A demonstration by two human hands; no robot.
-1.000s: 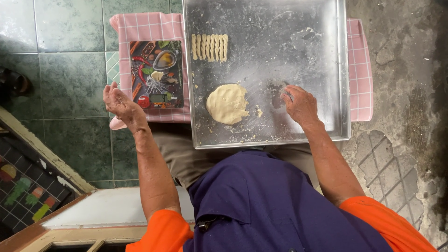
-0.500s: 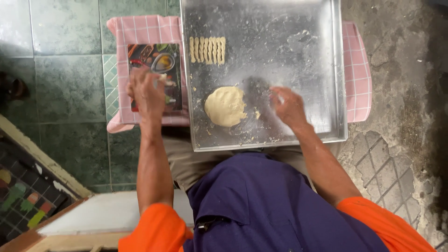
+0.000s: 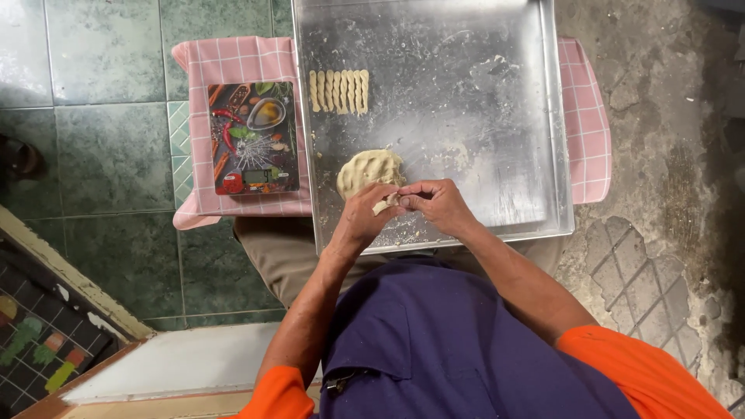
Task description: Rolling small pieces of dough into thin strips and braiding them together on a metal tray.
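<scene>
A big metal tray (image 3: 497, 116) lies on a pink checked cloth (image 3: 244, 62). On it sits a pale lump of dough (image 3: 369, 168). Just in front of the lump, my left hand (image 3: 363, 216) and my right hand (image 3: 438, 203) meet and pinch a small piece of dough (image 3: 386, 205) between their fingertips. A row of several thin dough strips (image 3: 338, 91) lies farther back on the tray's left side.
A flat kitchen scale (image 3: 254, 138) with a colourful printed top rests on the cloth, left of the tray. Green floor tiles (image 3: 101, 116) lie at left, rough concrete (image 3: 667, 155) at right. A patterned mat (image 3: 35, 341) sits at lower left.
My left hand came in from beside the scale and my right hand moved left across the tray. Both now meet at the dough lump and hold a small piece.
</scene>
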